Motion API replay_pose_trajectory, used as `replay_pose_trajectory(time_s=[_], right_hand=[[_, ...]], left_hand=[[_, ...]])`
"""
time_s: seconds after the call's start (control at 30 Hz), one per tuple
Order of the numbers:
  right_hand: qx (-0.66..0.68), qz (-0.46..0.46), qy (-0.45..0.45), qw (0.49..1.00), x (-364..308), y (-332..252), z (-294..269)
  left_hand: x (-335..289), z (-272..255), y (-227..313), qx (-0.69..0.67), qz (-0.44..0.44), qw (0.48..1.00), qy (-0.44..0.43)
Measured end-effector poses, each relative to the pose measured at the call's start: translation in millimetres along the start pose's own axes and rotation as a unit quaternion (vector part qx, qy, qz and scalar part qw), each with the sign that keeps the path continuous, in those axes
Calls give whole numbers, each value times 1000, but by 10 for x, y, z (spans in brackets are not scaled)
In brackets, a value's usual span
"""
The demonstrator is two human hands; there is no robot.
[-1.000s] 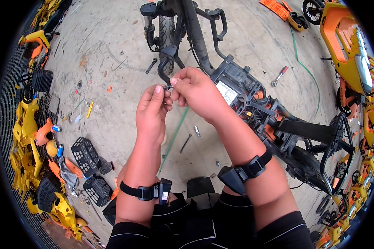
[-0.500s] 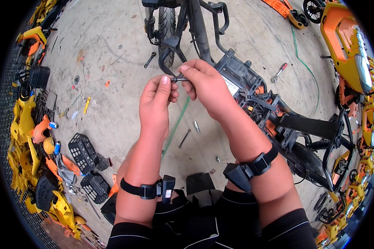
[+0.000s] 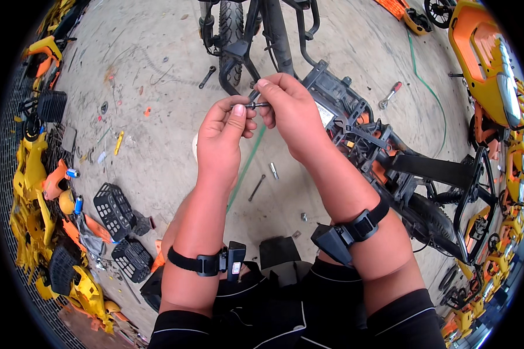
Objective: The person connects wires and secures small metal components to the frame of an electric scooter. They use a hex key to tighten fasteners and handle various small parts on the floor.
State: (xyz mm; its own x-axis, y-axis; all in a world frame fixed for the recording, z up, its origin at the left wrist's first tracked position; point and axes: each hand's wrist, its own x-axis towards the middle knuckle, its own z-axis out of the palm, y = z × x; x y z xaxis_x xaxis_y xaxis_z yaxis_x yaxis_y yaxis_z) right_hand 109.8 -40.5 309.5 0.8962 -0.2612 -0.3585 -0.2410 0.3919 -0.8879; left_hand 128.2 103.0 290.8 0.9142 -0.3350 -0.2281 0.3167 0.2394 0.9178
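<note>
the rod [image 3: 262,104] is shiny metal, the frame [image 3: 279,41] matt metal, the bodywork [image 3: 482,87] glossy plastic, the floor [image 3: 157,128] dull concrete.

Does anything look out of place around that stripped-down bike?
Yes: a red-handled ratchet and a slim wrench lie loose on the floor, and yellow body panels are heaped at the left, jumbled rather than neatly stacked.

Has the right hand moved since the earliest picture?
Yes: the right hand has shifted rightward and slightly up the view, judged against the wrench by the wheel.
</note>
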Motion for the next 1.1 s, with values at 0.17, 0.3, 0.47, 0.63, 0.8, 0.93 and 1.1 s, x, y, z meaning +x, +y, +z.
replay_pose_trajectory(time_s=[0.17,0.3,0.47,0.63,0.8,0.93,1.1], right_hand=[[7,-7,29,1000,-23,0,20],[8,-24,47,999,-22,13,10],[-39,-62,52,996,-7,62,-30],[-117,-144,55,981,0,167,-47],[-161,-234,68,956,16,211,-34],[-186,-265,66,944,24,192,-35],[-229,-293,66,926,-3,102,-42]], left_hand=[[-17,33,-46,16,8,1000,4],[-31,60,-60,27,19,999,2],[-56,107,-37,71,15,997,20],[-71,133,-19,130,15,991,36],[-78,151,-23,139,27,989,32],[-59,137,-11,132,29,991,19],[-40,166,22,119,35,992,14]])
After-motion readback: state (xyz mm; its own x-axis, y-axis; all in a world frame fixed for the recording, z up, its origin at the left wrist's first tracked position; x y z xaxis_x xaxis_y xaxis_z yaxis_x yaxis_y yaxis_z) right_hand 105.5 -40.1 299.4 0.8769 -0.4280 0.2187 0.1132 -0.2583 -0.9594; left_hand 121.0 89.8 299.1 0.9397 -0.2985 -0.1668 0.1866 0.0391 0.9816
